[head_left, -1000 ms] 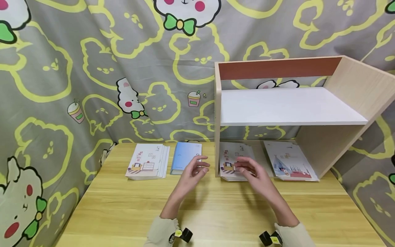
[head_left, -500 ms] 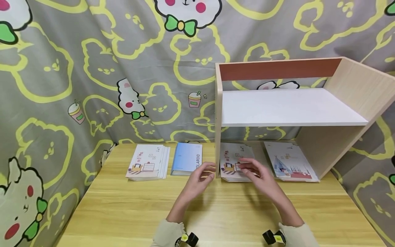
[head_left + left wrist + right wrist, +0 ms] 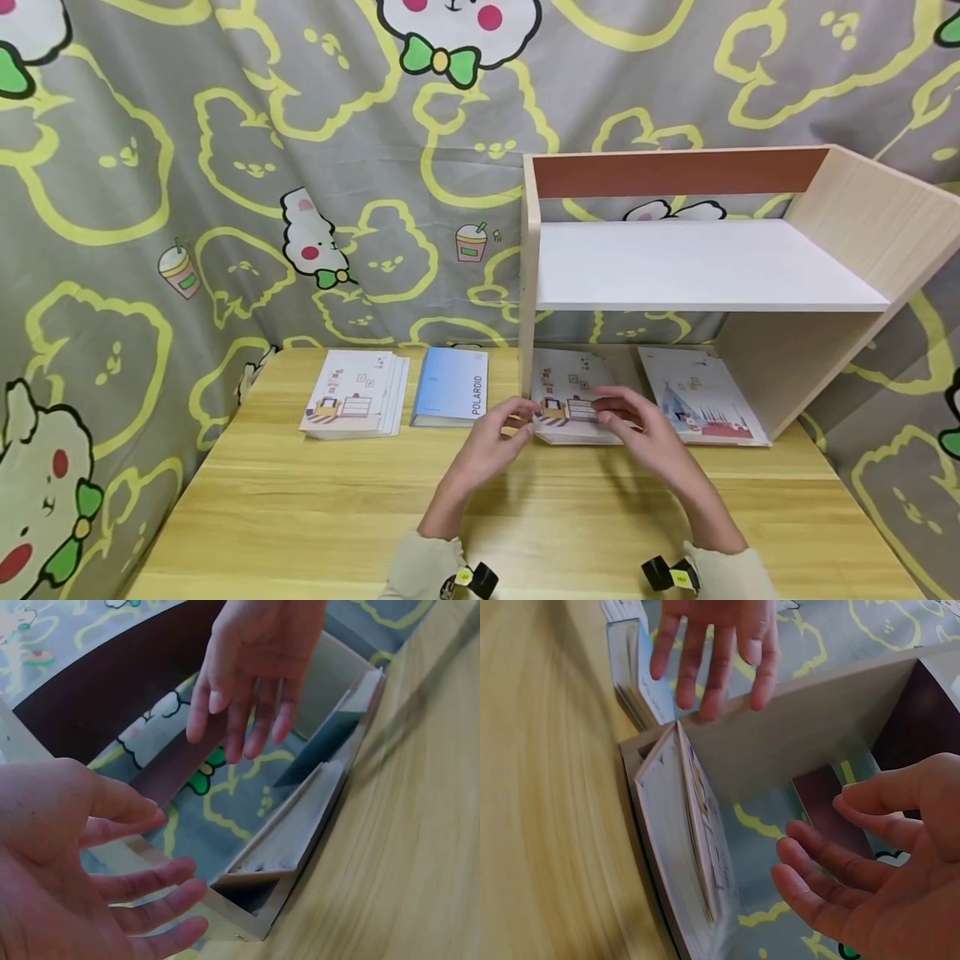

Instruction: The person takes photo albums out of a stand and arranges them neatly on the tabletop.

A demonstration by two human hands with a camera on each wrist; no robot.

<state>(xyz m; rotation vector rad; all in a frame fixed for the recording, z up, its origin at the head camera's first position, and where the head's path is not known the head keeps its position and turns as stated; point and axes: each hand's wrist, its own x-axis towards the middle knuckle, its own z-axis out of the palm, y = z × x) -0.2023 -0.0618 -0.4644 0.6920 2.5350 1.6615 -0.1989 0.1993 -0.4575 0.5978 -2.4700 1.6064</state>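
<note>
My left hand (image 3: 491,442) hovers in front of the shelf's left side panel (image 3: 529,333), fingers loosely bent with nothing between them. To its right, my right hand (image 3: 641,423) hangs over the right part of an illustrated book stack (image 3: 570,383) on the shelf's bottom board, also holding nothing. In the left wrist view both hands appear apart from the books, the left one (image 3: 112,870) with spread fingers. A second illustrated book (image 3: 697,392) lies at the right of the lower compartment. Left of the shelf is a blue book (image 3: 450,387) lettered POLAROID.
A stack of illustrated books (image 3: 354,392) lies further left on the wooden table (image 3: 337,517). The small bookshelf has a white middle board (image 3: 705,262) above the lower compartment. A patterned curtain (image 3: 360,125) hangs behind everything.
My left hand has moved right, from in front of the blue book to the shelf's left panel, so POLAROID now shows. The right hand has shifted slightly right.
</note>
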